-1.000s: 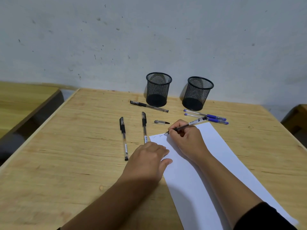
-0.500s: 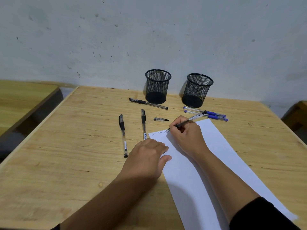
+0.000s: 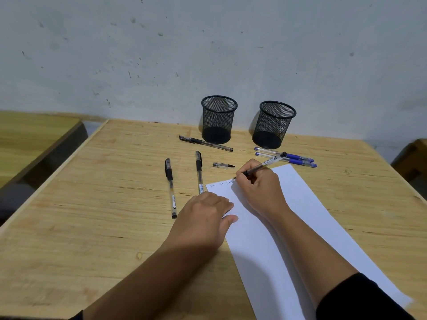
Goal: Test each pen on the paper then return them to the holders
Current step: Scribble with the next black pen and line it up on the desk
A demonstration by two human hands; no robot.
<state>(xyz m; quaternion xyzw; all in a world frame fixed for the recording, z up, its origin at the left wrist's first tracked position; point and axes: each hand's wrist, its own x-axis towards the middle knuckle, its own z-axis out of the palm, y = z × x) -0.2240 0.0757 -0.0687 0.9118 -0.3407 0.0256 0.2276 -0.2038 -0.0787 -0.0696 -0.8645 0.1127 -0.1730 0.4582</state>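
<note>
My right hand [image 3: 258, 188] grips a black pen [image 3: 265, 163], its tip touching the top left of the white paper [image 3: 307, 218] beside a short row of scribbles [image 3: 219, 184]. My left hand [image 3: 203, 218] lies flat on the paper's left edge, holding nothing. Two empty black mesh holders [image 3: 218, 118] [image 3: 273, 124] stand by the wall. Three capped black pens [image 3: 170, 187] [image 3: 199, 172] [image 3: 205, 143] lie left of the paper, and a loose pen cap [image 3: 223, 165] lies near them. Two blue pens [image 3: 298, 159] lie in front of the right holder.
The wooden table [image 3: 92, 215] ends at the grey wall behind the holders. Another wooden table [image 3: 30, 135] stands to the left across a gap, and a wooden piece of furniture [image 3: 413, 158] shows at the right edge.
My right hand has moved the pen tip rightward along the paper's top edge, adding scribbles. My left hand has stayed on the paper.
</note>
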